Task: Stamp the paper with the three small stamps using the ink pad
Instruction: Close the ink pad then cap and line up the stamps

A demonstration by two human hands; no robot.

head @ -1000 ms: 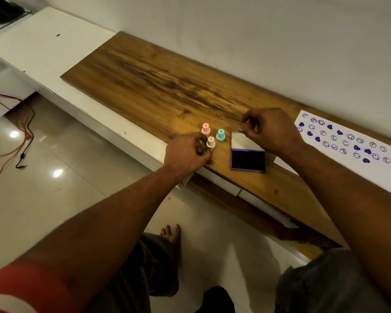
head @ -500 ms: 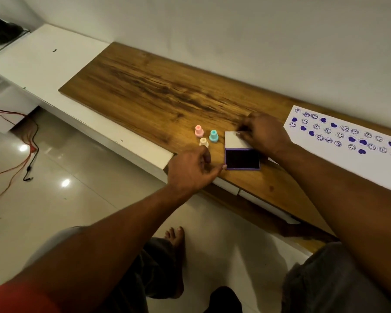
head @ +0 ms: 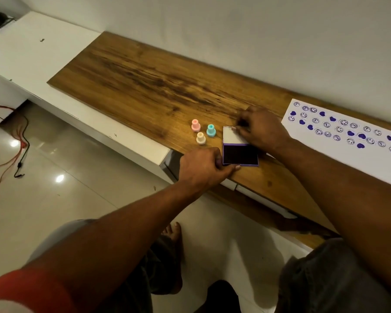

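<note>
Three small stamps stand upright together on the wooden board (head: 145,82): a pink stamp (head: 195,125), a teal stamp (head: 211,130) and a cream stamp (head: 201,138). Just right of them lies the purple ink pad (head: 240,155), open, with its white lid (head: 231,135) folded back. My left hand (head: 202,169) grips the pad's near left corner, thumb along its front edge. My right hand (head: 262,128) pinches the lid's far edge. The white paper (head: 348,154), covered with several purple smileys and hearts, lies at the right.
The board rests on a low white cabinet (head: 38,62) against a white wall. Red and black cables (head: 20,152) trail over the glossy floor at left. My knees and a bare foot (head: 174,231) are below the board's front edge.
My left hand left the cream stamp and moved right to the ink pad's near corner. My right hand stayed on the lid, lowering slightly. The view shifted.
</note>
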